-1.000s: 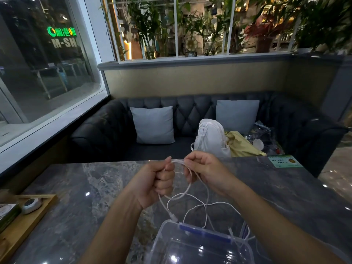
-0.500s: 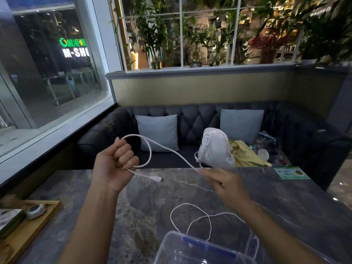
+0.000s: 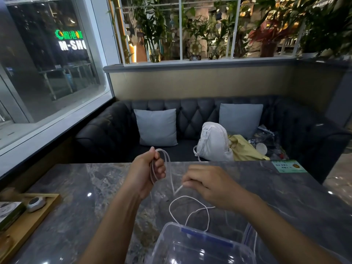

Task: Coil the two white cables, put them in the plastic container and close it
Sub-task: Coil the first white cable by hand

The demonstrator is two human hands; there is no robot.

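Hazard: the loops of white cable (image 3: 166, 157) may spring from your left hand (image 3: 144, 174) if the slack lying on the table (image 3: 76, 187) catches the rim of the plastic container (image 3: 190, 242) as you draw it in. Your left fingers (image 3: 159, 169) curl round the coil. Your right hand (image 3: 207, 184) pinches the same cable just beside it, with the remainder trailing toward the container.

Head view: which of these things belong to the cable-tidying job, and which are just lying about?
In the job: thin white cable, looped in the left hand and pinched by the right hand; loose white cable loop on the grey marble table; clear plastic container.

Lying about: wooden tray, white fabric backpack, yellow cloth, two grey cushions, green card.
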